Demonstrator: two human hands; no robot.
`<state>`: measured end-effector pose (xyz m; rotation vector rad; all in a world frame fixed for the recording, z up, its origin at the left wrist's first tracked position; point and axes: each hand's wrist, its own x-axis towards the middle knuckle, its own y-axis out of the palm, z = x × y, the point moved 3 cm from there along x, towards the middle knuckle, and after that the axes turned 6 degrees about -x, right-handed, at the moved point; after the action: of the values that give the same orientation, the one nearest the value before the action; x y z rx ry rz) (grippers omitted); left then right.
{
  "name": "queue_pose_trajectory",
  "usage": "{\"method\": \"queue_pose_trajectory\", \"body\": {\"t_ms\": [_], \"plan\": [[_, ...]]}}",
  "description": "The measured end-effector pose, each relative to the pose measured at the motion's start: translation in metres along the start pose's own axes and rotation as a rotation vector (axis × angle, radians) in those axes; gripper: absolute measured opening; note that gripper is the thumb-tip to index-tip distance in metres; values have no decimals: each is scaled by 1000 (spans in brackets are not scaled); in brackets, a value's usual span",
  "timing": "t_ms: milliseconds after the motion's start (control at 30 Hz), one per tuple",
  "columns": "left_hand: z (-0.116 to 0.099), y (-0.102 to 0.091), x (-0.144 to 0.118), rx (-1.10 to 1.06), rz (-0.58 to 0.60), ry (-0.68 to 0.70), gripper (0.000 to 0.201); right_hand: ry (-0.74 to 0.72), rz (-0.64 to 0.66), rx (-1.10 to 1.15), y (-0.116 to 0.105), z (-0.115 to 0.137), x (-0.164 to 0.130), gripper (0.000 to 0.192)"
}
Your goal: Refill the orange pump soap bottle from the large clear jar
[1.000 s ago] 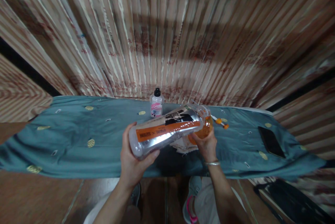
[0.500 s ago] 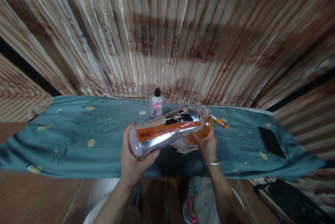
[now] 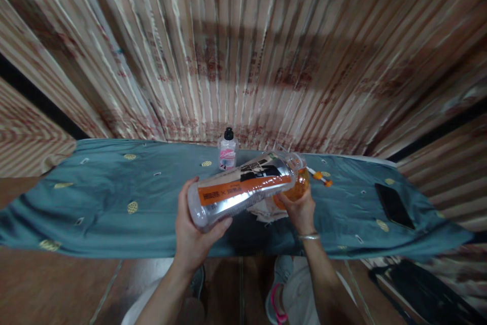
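Gripped near its base by my left hand (image 3: 198, 228), a large clear plastic bottle (image 3: 243, 188) with a silver and orange label lies tilted, its neck to the right and a little higher in the picture. My right hand (image 3: 300, 211) is closed around a smaller orange container (image 3: 299, 188), just below the big bottle's mouth. The bottle hides part of that container, and whether liquid flows between them I cannot tell. Beneath the two lies a crumpled whitish cloth (image 3: 269, 212), partly covered by my right hand and the bottle.
On the teal cloth-covered table (image 3: 102, 193) a small clear bottle (image 3: 228, 151) with a black cap and pink label stands at the back. Orange-and-white thin items (image 3: 320, 177) lie right of my hand. Farther right rests a black phone (image 3: 394, 206). A pleated curtain (image 3: 243, 61) hangs behind.
The large bottle has rolled very slightly, its label characters shifting a little. Both hands keep the same place and grip.
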<state>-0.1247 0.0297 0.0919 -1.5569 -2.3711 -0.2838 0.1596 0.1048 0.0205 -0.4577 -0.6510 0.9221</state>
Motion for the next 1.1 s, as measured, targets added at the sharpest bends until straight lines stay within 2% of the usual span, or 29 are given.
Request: {"method": "queue_pose_trajectory", "body": {"t_ms": [467, 700, 1100], "plan": [[-2, 0, 0, 5, 3, -13, 92, -29, -8, -25, 1, 0, 0, 79], [-2, 0, 1, 12, 1, 0, 92, 11, 1, -19, 0, 0, 1, 85], [0, 0, 0, 10, 8, -12, 93, 17, 3, -3, -1, 2, 0, 83]]}}
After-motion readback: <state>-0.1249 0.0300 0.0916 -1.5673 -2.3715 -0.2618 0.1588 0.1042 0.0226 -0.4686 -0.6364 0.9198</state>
